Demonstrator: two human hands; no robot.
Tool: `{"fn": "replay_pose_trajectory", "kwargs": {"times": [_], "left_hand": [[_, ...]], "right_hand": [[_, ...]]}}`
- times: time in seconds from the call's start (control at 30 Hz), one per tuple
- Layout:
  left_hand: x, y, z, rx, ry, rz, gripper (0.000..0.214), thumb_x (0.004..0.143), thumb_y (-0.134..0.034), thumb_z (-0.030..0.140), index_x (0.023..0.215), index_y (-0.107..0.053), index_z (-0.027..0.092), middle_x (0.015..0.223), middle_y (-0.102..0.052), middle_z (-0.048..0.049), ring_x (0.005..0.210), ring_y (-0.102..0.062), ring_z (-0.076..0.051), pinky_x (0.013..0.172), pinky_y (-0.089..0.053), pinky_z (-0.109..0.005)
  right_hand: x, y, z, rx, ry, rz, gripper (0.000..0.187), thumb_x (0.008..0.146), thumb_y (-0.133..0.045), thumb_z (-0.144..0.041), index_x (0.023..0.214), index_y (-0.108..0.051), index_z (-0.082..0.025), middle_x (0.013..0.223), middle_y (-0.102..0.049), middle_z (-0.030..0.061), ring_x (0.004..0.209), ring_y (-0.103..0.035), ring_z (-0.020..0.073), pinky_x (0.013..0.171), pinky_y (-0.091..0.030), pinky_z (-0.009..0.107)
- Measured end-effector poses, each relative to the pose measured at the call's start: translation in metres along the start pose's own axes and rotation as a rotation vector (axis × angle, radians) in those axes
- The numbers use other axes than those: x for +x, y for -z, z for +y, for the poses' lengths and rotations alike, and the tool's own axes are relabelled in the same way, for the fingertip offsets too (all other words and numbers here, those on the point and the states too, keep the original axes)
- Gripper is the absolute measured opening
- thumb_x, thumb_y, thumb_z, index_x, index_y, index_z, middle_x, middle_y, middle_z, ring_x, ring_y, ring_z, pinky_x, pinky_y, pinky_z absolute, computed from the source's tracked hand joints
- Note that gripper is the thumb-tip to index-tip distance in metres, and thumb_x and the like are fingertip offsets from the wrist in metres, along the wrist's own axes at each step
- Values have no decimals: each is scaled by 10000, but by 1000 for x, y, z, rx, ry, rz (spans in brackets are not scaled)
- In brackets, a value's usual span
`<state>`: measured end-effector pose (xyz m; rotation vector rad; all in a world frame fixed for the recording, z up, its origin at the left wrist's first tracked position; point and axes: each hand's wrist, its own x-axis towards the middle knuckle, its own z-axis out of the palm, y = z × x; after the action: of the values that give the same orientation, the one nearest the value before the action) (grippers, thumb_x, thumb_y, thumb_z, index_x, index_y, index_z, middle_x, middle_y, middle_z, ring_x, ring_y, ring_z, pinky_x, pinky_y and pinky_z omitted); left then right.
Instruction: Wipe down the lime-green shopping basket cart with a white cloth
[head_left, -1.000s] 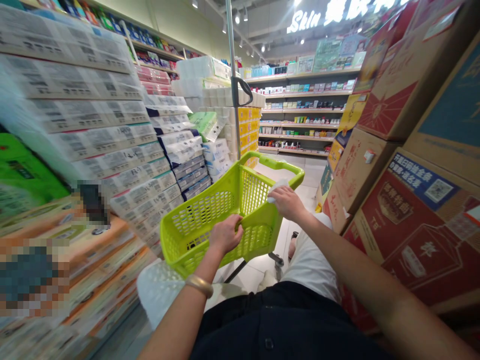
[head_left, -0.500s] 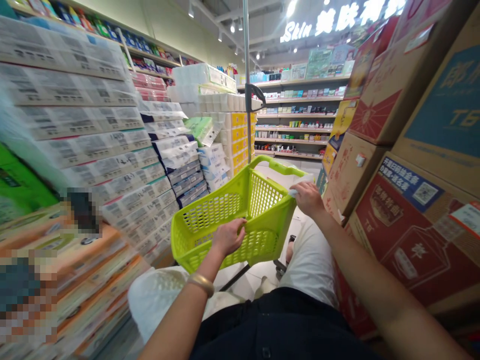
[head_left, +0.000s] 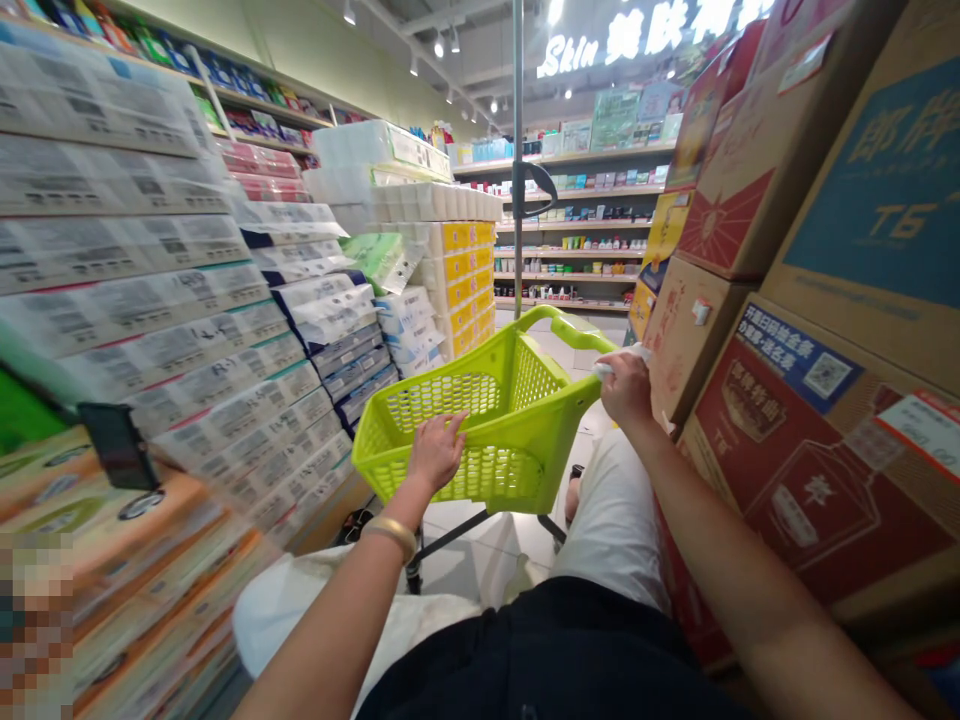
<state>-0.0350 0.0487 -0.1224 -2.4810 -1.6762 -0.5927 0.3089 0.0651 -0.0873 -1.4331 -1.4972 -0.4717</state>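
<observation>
A lime-green plastic shopping cart (head_left: 517, 465) stands in front of my knees, turned at an angle, its mesh basket holding nothing that I can see. My left hand (head_left: 437, 450) is on the cart's near side rim, with the fingers bent over the edge. At the right end, by the cart's handle, my right hand (head_left: 627, 388) is closed on a crumpled white cloth (head_left: 604, 369), maybe a wipe, and presses it to the rim. A tall grey pole (head_left: 518, 110) with a dark loop grip rises behind the basket.
Stacked wrapped paper packs (head_left: 217, 320) line the left side. On orange packs at lower left a phone (head_left: 120, 447) stands upright. Large cardboard boxes (head_left: 795, 450) crowd close on the right. Shelves of small goods (head_left: 577, 225) stand behind the cart.
The cart has turned slightly and shifted a little right in view. My left hand has shifted slightly left in view; my right hand has moved right with the white cloth.
</observation>
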Motion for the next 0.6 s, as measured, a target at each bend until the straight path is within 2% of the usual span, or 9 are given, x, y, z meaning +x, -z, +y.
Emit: {"fn": "replay_pose_trajectory", "kwargs": {"times": [0.1,0.2,0.3,0.47,0.6], "left_hand": [[-7,-6,-2,3,79,78,532,900,-422,257,1429,-401,199,1420,-481,-156,1311,-438,-302,1096,-330,-475],[-9,-8,3,-69,68,141,532,888,-437,255,1417,-411,204,1437,-457,-147,1320,-432,-293,1109,-336,-463],[-4,-2,21,-195,-9,176,503,892,-428,255,1391,-436,199,1418,-471,-139,1322,-434,-272,1120,-340,-449],[3,19,63,-386,-193,190,485,902,-398,234,1381,-439,177,1408,-490,-127,1329,-433,-233,1147,-326,-415],[4,33,76,-476,-251,184,523,880,-400,195,1401,-408,150,1415,-503,-136,1340,-431,-229,1164,-314,-415]], "right_hand": [[-6,1,-11,17,-20,12,311,752,-446,-101,896,-706,-189,894,-629,105,962,-525,289,921,-410,421],[-14,4,-30,17,-19,6,309,778,-445,-108,913,-711,-189,888,-625,107,948,-515,294,927,-392,433],[-23,9,-56,13,24,-22,305,806,-441,-110,913,-713,-196,881,-639,100,925,-521,286,931,-381,421],[-37,16,-106,46,136,-116,302,820,-453,-97,953,-709,-190,905,-680,94,909,-546,267,899,-387,386],[-44,17,-137,155,274,-215,310,829,-465,-102,1029,-685,-187,999,-695,88,970,-555,259,937,-387,373]]}}
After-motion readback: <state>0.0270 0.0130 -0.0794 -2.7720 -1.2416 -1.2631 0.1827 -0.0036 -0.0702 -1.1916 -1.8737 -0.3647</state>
